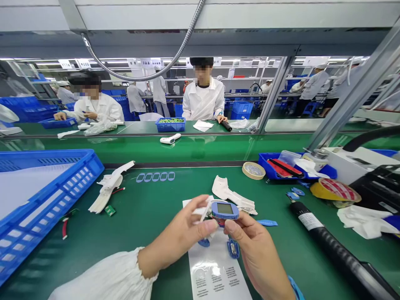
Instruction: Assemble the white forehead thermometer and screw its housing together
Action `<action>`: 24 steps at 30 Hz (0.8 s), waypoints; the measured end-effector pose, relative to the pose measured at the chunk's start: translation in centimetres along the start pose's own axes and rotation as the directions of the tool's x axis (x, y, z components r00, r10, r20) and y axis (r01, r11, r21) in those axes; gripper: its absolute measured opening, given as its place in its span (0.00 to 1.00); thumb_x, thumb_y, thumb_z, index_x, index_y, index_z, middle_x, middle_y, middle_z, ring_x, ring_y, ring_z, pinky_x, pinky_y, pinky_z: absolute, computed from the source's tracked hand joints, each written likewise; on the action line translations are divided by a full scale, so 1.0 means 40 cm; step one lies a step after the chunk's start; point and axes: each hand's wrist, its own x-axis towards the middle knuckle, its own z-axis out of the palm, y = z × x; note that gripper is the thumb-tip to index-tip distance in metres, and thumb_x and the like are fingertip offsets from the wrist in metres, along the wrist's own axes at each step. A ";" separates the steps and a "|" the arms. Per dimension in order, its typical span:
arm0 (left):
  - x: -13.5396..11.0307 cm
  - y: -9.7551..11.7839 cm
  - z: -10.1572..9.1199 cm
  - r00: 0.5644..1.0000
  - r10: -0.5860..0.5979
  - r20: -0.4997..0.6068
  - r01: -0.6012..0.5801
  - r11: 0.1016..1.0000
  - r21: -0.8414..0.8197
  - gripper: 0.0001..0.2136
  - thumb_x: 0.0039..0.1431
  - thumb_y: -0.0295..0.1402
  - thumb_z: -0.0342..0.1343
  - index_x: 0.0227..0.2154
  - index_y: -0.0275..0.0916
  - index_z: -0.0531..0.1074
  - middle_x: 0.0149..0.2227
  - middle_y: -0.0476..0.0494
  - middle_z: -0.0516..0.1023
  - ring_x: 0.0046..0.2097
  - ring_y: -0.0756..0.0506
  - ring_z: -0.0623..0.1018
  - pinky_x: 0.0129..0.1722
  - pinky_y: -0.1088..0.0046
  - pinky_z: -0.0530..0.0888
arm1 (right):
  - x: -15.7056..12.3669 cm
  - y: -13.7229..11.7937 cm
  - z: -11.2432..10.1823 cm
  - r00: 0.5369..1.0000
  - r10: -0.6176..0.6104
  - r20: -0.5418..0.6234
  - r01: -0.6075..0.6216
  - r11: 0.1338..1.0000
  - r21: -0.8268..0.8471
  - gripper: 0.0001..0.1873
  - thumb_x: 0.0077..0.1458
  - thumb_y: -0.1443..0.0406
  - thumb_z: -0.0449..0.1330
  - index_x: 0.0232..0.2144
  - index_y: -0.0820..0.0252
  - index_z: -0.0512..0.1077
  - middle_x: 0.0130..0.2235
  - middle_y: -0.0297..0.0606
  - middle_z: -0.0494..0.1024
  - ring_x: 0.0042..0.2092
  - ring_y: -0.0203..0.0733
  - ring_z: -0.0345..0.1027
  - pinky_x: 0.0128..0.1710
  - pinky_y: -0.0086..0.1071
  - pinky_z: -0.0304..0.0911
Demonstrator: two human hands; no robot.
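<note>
My right hand (254, 246) grips a small blue-framed display module (224, 210) with a grey screen, thumb at its lower edge. My left hand (183, 229) is at the module's left side, thumb and fingers around a thin white piece (205, 211); how far they also touch the module is partly hidden. Under both hands lies a printed white sheet (215, 271). On it are a blue oval part (204, 242) and a blue casing part (233, 248). Just beyond the hands lies a white curved housing half (229, 193), and a blue strip (267, 223) is to the right.
A blue crate (93, 166) stands left, near white housing parts (111, 187) and a green circuit board (110, 210). Right are a black electric screwdriver (315, 229), tape rolls (253, 170) and a blue tray (265, 166). Co-workers (203, 98) sit across the green divider (200, 150).
</note>
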 end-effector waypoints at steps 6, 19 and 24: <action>0.025 -0.035 0.031 0.996 -0.021 0.090 0.031 0.993 -0.112 0.34 0.44 0.51 0.61 0.51 0.40 0.60 0.32 0.48 0.71 0.30 0.53 0.70 0.28 0.76 0.68 | -0.011 0.011 0.006 0.994 0.082 0.067 -0.086 0.995 0.050 0.13 0.47 0.55 0.66 0.31 0.58 0.76 0.19 0.28 0.65 0.22 0.28 0.57 0.25 0.22 0.57; 0.014 -0.060 0.034 0.998 0.061 -0.021 -0.064 0.979 -0.196 0.30 0.41 0.45 0.65 0.48 0.44 0.65 0.40 0.49 0.75 0.39 0.52 0.72 0.43 0.77 0.69 | -0.025 0.055 0.011 0.993 0.067 -0.098 -0.072 0.996 -0.053 0.20 0.45 0.50 0.65 0.20 0.61 0.72 0.16 0.28 0.60 0.20 0.28 0.50 0.21 0.24 0.50; 0.014 -0.068 0.030 0.999 0.031 -0.020 -0.034 0.986 -0.160 0.32 0.42 0.47 0.64 0.51 0.44 0.64 0.41 0.48 0.76 0.39 0.51 0.73 0.46 0.74 0.69 | -0.021 0.046 0.012 0.996 0.061 -0.058 -0.066 0.995 -0.073 0.19 0.46 0.51 0.64 0.20 0.61 0.72 0.15 0.28 0.59 0.19 0.27 0.49 0.19 0.23 0.51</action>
